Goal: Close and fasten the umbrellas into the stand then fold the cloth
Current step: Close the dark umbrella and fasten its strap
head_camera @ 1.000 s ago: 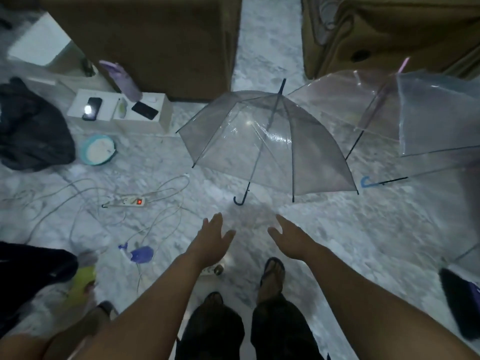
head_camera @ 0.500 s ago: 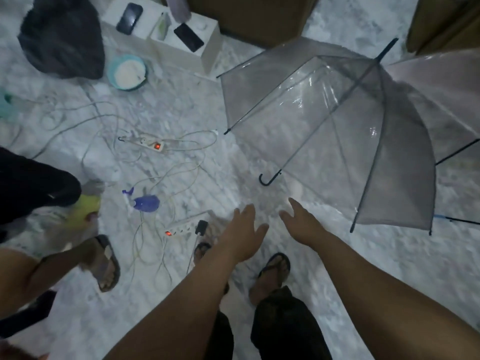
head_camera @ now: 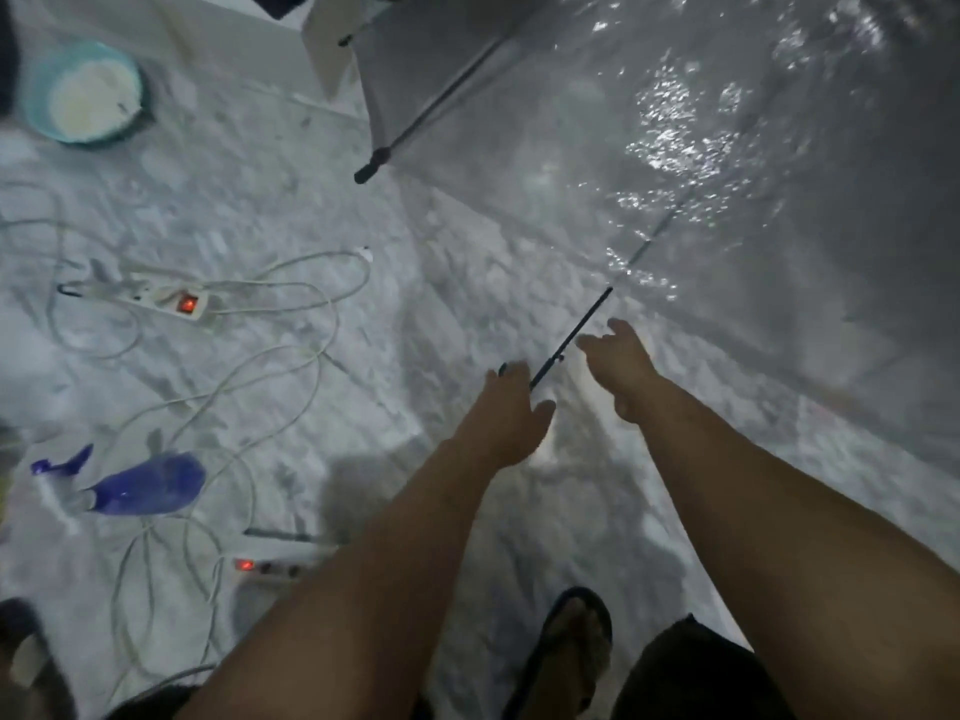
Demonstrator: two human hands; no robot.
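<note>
An open transparent umbrella (head_camera: pixel 675 122) lies on the marble floor and fills the upper right of the head view. Its thin black shaft (head_camera: pixel 576 330) runs down-left out of the canopy toward me. My left hand (head_camera: pixel 511 413) reaches over the lower end of the shaft with fingers extended, covering most of the hooked handle; no grip shows. To the right of the shaft, my right hand (head_camera: pixel 618 366) hovers with its fingers spread and holds nothing. No stand or cloth is in view.
A white power strip (head_camera: pixel 182 304) with loose cables lies to the left. A second strip (head_camera: pixel 270 566) sits near my left forearm. A purple spray bottle (head_camera: pixel 150 483) and a teal bowl (head_camera: pixel 85 93) are on the floor. My sandalled foot (head_camera: pixel 571 646) is below.
I have leaned in close to the umbrella. Both hands moved forward from short of the handle to either side of the shaft, and the left one now covers the handle.
</note>
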